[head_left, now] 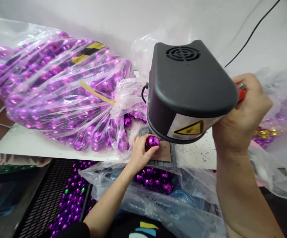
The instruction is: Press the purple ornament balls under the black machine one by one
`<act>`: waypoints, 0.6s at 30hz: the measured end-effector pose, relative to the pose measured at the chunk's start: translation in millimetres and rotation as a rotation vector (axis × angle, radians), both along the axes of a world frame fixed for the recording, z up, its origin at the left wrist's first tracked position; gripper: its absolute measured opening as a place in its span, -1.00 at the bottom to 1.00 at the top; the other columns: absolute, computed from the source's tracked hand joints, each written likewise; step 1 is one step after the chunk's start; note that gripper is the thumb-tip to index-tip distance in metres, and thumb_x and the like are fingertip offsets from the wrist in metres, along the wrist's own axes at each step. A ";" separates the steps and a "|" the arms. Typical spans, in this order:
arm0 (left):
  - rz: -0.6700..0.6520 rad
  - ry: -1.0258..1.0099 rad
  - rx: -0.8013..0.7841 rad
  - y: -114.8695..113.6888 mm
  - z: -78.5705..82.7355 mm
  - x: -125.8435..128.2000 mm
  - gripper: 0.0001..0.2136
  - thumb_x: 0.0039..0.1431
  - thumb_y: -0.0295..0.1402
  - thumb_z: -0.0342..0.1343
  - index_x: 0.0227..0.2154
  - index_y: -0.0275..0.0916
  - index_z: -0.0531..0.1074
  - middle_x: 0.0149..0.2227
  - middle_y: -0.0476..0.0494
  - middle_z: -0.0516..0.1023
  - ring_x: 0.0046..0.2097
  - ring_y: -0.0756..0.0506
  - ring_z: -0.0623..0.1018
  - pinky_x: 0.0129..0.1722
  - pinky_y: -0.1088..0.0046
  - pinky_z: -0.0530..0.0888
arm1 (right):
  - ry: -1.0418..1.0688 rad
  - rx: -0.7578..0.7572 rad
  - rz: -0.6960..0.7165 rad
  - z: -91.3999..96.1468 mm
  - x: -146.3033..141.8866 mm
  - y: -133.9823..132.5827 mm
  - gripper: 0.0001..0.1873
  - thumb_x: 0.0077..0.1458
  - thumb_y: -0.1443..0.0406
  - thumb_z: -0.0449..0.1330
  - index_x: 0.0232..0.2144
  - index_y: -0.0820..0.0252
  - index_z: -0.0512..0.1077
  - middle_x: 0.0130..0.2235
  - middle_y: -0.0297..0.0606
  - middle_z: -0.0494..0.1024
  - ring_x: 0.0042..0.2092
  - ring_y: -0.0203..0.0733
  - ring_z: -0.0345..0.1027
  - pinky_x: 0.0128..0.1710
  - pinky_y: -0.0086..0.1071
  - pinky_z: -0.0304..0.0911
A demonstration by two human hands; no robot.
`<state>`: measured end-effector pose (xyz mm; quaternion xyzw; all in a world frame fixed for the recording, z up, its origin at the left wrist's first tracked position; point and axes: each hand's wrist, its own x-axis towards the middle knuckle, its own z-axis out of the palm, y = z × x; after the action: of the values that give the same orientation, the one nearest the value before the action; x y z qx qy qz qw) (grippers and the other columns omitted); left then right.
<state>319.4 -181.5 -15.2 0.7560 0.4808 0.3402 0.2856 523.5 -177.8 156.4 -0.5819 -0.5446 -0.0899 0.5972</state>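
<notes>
My left hand (142,152) pinches a shiny purple mirror-faceted ball (152,141) between thumb and fingers. The ball is over a brown pad (163,152) on a dark gridded base at the table's front. Above it stands a black machine housing (190,82) with a round vent and a yellow warning label (189,128). At the housing's right side, my right hand (242,112) is closed around a red handle (241,94), with a metal end showing; most of the handle is hidden by the fingers. The housing's underside is out of sight.
A tied clear bag (66,99) of purple balls covers the white table's (21,140) left side. Below the front edge, an open plastic bag (155,201) holds more balls (155,180). A black crate (44,188) stands lower left. A black cable (254,31) runs along the wall.
</notes>
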 end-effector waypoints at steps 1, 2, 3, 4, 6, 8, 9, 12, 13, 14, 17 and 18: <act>0.008 0.029 0.054 -2.5 1.6 3.9 -0.64 0.13 -0.24 0.30 -0.02 -0.16 0.46 0.00 -0.17 0.54 0.11 -0.25 0.44 0.23 0.04 0.26 | 0.007 -0.001 0.000 0.1 -0.2 0.0 -0.60 0.20 0.03 0.14 -0.41 0.29 0.33 -0.54 -0.45 0.22 -0.45 -0.52 0.04 -0.43 -0.48 -0.04; 0.019 0.052 0.097 -4.9 2.3 8.3 -0.62 0.09 -0.26 0.32 -0.03 -0.16 0.45 0.00 -0.18 0.54 0.10 -0.26 0.44 0.24 0.02 0.25 | 0.014 -0.003 0.001 0.3 -0.4 0.0 -0.60 0.19 0.03 0.14 -0.41 0.28 0.33 -0.53 -0.44 0.24 -0.45 -0.52 0.05 -0.43 -0.48 -0.02; 0.035 0.069 0.124 -7.1 2.1 13.1 -0.60 0.06 -0.27 0.35 -0.04 -0.17 0.45 0.00 -0.19 0.53 0.10 -0.27 0.44 0.25 0.00 0.24 | 0.020 -0.004 0.001 0.5 -0.6 -0.2 -0.60 0.19 0.03 0.15 -0.41 0.28 0.33 -0.53 -0.44 0.24 -0.44 -0.52 0.05 -0.43 -0.47 -0.01; 0.055 0.080 0.134 -9.0 1.1 18.0 -0.58 0.03 -0.27 0.36 -0.04 -0.17 0.44 -0.01 -0.20 0.53 0.10 -0.28 0.44 0.25 -0.02 0.23 | 0.024 -0.007 0.001 0.7 -0.7 -0.4 -0.60 0.19 0.03 0.15 -0.42 0.28 0.34 -0.54 -0.43 0.25 -0.45 -0.51 0.06 -0.43 -0.47 0.00; 0.091 0.086 0.123 -11.3 -2.7 27.0 -0.58 -0.01 -0.27 0.38 -0.07 -0.19 0.44 -0.03 -0.23 0.52 0.10 -0.30 0.45 0.26 -0.08 0.21 | 0.036 -0.016 -0.002 1.0 -0.7 -0.9 -0.60 0.18 0.02 0.16 -0.42 0.27 0.34 -0.53 -0.42 0.25 -0.45 -0.50 0.07 -0.43 -0.46 0.01; 0.083 0.078 0.096 -11.8 -6.8 33.0 -0.57 0.00 -0.27 0.37 -0.06 -0.21 0.43 -0.02 -0.25 0.51 0.11 -0.31 0.44 0.29 -0.13 0.16 | 0.051 -0.014 -0.010 1.2 -0.3 -1.4 -0.61 0.16 0.03 0.18 -0.42 0.27 0.34 -0.52 -0.42 0.26 -0.44 -0.50 0.09 -0.43 -0.47 0.01; 0.059 0.070 0.084 -11.5 -8.2 34.4 -0.57 0.02 -0.28 0.35 -0.04 -0.20 0.42 0.00 -0.25 0.51 0.12 -0.31 0.44 0.30 -0.15 0.15 | 0.053 -0.017 -0.016 1.1 0.0 -1.7 -0.62 0.15 0.03 0.19 -0.42 0.27 0.35 -0.51 -0.42 0.26 -0.44 -0.50 0.10 -0.43 -0.48 0.01; -0.026 0.020 0.025 -9.3 -8.8 32.4 -0.59 0.10 -0.27 0.30 0.02 -0.15 0.41 0.00 -0.22 0.52 0.13 -0.29 0.44 0.31 -0.14 0.16 | 0.042 -0.023 -0.021 0.6 1.6 -2.1 -0.62 0.14 0.04 0.20 -0.42 0.27 0.38 -0.52 -0.41 0.26 -0.44 -0.50 0.12 -0.43 -0.49 0.01; -0.044 -0.004 -0.006 -8.3 -8.0 30.1 -0.60 0.11 -0.25 0.30 0.01 -0.13 0.42 -0.01 -0.20 0.53 0.12 -0.29 0.45 0.31 -0.13 0.17 | 0.033 -0.025 -0.020 0.2 2.4 -2.2 -0.62 0.15 0.03 0.19 -0.42 0.27 0.39 -0.52 -0.41 0.26 -0.44 -0.50 0.12 -0.43 -0.49 0.01; -0.051 -0.030 -0.037 -7.2 -7.0 27.4 -0.61 0.11 -0.23 0.30 0.00 -0.12 0.44 -0.02 -0.20 0.54 0.11 -0.29 0.46 0.30 -0.11 0.19 | 0.023 -0.022 -0.019 -0.3 3.2 -2.2 -0.61 0.16 0.03 0.18 -0.41 0.26 0.40 -0.53 -0.42 0.26 -0.45 -0.50 0.12 -0.43 -0.50 0.01; -0.034 -0.101 -0.096 -3.5 -4.0 19.4 -0.59 0.10 -0.16 0.31 0.00 -0.11 0.45 0.01 -0.21 0.52 0.15 -0.29 0.44 0.31 -0.07 0.20 | -0.002 -0.015 -0.035 -2.7 5.9 -2.0 -0.61 0.17 0.02 0.16 -0.40 0.26 0.42 -0.51 -0.41 0.33 -0.44 -0.51 0.15 -0.40 -0.50 0.03; -0.024 -0.117 -0.102 -2.1 -3.4 17.5 -0.58 0.09 -0.14 0.31 0.00 -0.11 0.45 0.03 -0.21 0.50 0.17 -0.29 0.42 0.32 -0.07 0.19 | -0.006 -0.014 -0.042 -3.5 6.6 -1.9 -0.62 0.18 0.03 0.16 -0.39 0.25 0.42 -0.49 -0.41 0.36 -0.43 -0.51 0.16 -0.39 -0.50 0.04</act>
<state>336.9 -183.6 -18.6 0.7248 0.4711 0.3554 0.3555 530.1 -179.7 152.8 -0.5970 -0.5347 -0.1005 0.5895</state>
